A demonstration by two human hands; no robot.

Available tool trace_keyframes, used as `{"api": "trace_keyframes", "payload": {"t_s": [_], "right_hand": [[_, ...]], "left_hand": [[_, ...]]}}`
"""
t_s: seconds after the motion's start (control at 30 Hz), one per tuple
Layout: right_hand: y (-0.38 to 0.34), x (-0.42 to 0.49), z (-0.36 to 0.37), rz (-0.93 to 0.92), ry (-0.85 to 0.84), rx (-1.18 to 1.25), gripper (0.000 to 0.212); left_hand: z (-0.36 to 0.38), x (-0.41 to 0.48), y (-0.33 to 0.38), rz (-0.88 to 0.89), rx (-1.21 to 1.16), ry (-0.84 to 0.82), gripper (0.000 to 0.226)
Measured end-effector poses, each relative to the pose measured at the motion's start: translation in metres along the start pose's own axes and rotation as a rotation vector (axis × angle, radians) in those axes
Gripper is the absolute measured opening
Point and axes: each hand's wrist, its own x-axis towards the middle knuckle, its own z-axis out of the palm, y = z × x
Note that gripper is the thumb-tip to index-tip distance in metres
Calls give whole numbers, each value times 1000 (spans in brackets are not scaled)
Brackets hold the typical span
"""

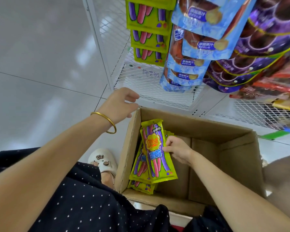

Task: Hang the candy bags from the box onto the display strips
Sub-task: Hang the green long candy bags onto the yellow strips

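An open cardboard box (233, 148) stands on the floor below me. Inside, against its left wall, lie several lime-green candy bags with pink and purple sticks printed on them. My right hand (177, 150) pinches the right edge of the topmost candy bag (156, 153), which is tilted up from the pile. My left hand (120, 104) hovers over the box's far left corner with relaxed fingers, holding nothing. More of the same green bags (147, 30) hang in a column on a display strip above.
Blue bags (196, 47) and purple bags (258, 47) hang in columns to the right of the green ones, in front of a white wire-mesh rack (151, 84). A white clog (102, 159) stands left of the box on the grey tiled floor.
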Motion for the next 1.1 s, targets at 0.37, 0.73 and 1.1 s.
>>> {"api": "trace_keyframes", "payload": {"t_s": [0.37,0.73,1.1], "right_hand": [[-90,-73,-60,-313,-272,77,40],[-225,-179,-3,-1087,289,-62,28],[-395,-286,11,-1433,346,-191,28]], "left_hand": [[15,-8,4,-324,-300,-10,46],[-36,-57,97,110,-420,27,6],[-160,-108,256,593,-251,146,14]]}}
